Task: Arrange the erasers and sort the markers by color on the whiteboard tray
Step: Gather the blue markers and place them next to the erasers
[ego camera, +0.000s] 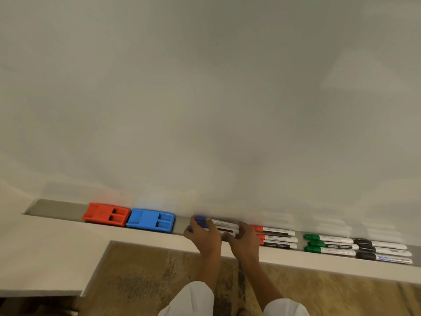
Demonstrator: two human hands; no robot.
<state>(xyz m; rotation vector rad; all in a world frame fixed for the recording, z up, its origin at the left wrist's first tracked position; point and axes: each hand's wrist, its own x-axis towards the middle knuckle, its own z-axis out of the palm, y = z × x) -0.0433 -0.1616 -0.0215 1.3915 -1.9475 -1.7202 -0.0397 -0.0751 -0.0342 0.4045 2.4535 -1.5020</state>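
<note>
A grey tray (59,208) runs along the foot of the whiteboard. At its left, a red eraser (106,214) and a blue eraser (150,220) lie side by side, touching. To their right lie the blue-capped markers (218,224), with my left hand (204,234) on their cap ends and my right hand (242,240) on their tail ends. Both hands curl over this bundle. Further right lie the red-capped markers (276,238), then the green-capped markers (328,244), then the black-capped markers (385,252), each group stacked in a neat row.
The whiteboard (205,99) fills the upper view. A white ledge (45,254) fronts the tray and widens at the lower left. Below it lies a beige patterned carpet (141,277). White sleeves show at the bottom edge.
</note>
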